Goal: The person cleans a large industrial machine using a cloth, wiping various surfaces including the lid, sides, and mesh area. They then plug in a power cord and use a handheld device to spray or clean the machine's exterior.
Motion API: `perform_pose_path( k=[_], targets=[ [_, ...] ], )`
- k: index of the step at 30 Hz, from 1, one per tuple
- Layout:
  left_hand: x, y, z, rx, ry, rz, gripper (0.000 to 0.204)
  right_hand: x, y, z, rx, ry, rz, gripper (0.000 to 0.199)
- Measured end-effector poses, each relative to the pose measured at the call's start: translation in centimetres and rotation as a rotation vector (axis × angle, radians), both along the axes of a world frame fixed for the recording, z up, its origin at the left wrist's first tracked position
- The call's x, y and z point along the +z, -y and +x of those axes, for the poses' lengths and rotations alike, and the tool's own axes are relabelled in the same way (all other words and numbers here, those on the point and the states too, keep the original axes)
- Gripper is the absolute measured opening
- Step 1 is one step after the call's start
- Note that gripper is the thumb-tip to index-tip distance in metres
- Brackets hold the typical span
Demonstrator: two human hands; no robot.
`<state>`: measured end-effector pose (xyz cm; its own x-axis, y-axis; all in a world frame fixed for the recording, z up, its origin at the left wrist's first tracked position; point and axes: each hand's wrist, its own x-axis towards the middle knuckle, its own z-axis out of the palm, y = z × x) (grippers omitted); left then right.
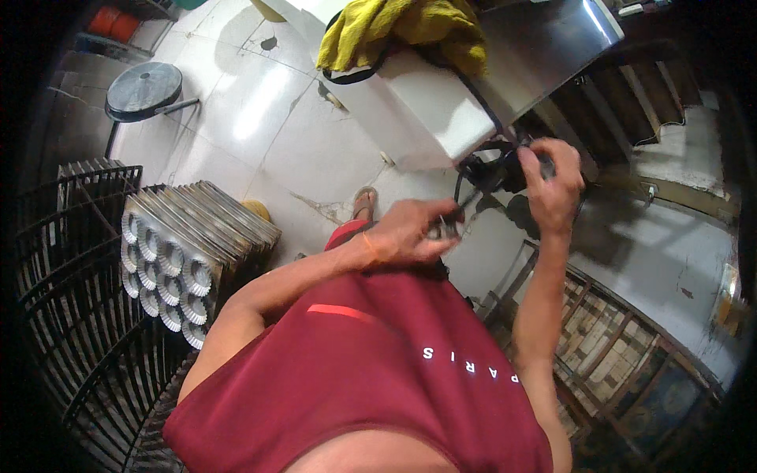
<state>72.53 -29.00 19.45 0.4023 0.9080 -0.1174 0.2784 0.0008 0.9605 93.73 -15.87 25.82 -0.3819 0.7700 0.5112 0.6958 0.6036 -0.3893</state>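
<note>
My left hand (414, 230) reaches across from the left in front of my maroon shirt. Its fingers are curled around a small dark and silvery object (447, 228), partly hidden and blurred. My right hand (554, 175) is raised a little farther right, fingers bent and closed at a black, strap-like bundle (490, 167). A dark rounded piece shows between those fingers. The bundle hangs by the corner of a white box-like unit (441, 106), and a dark strip runs from it toward my left hand. Its exact kind cannot be made out.
A yellow cloth (402, 35) lies on the white unit. At left, stacked metal trays with fluted round moulds (169, 268) stand by a black metal rack (67, 299). A round grey stool (144, 91) is at far left. At right lies a slatted metal frame (607, 339).
</note>
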Motion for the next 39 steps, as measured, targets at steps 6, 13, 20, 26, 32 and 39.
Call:
perform_pose_path(
  k=[6, 13, 20, 26, 32, 39],
  targets=[
    [3.9, 1.6, -0.4, -0.348, 0.182, 0.274, 0.036, 1.7, 9.8, -1.9, -0.012, -0.779, -1.070, 0.044],
    [-0.4, 1.8, 0.6, -0.383, -0.030, 0.280, 0.036, -1.0, 10.1, -3.8, -0.043, -0.739, -1.019, 0.031],
    [-5.5, 1.1, 2.0, -0.042, 0.103, -0.200, 0.046, -2.9, 9.2, -1.8, -0.106, -0.866, -0.952, 0.018],
    [-5.6, 0.3, 2.5, 0.218, 0.272, -0.182, 0.027, 0.5, 6.1, -1.6, 0.155, -0.711, -0.775, 0.028],
    [-7.7, 4.6, 2.3, 0.328, -0.039, -0.284, 0.022, -10.2, 13.9, 1.0, 0.393, 0.090, -0.818, 0.033],
    [-10.2, 5.7, 3.7, 0.104, -0.433, -0.062, 0.033, -32.7, 10.5, 27.2, -0.131, 0.736, -0.567, 0.029]
  ],
)
